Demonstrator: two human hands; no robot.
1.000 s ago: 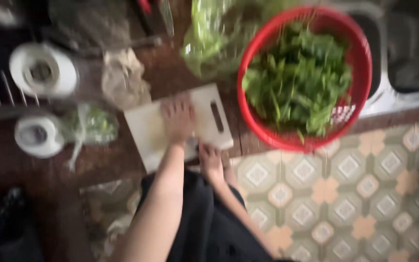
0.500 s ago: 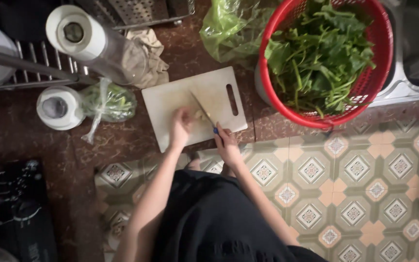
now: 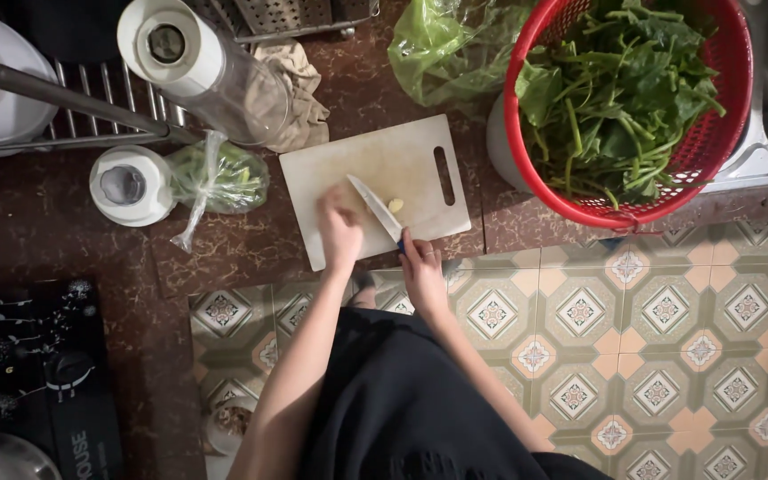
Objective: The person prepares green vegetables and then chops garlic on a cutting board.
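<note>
Knife [image 3: 373, 206] now beside one garlic clove [image 3: 395, 205]

A knife [image 3: 373, 206] lies slanted, blade over a pale cutting board [image 3: 375, 169], beside a small yellowish piece [image 3: 395, 205].

- A second ago the left hand [image 3: 341, 233] lay flat mid-board; now it's down at the cutting board's [image 3: 375, 169] near edge.
- The right hand [image 3: 422, 271], then off the board's edge, now grips the knife [image 3: 375, 206], blade angled across the board.
- A small pale piece [image 3: 396, 205] shows beside the blade.
</note>
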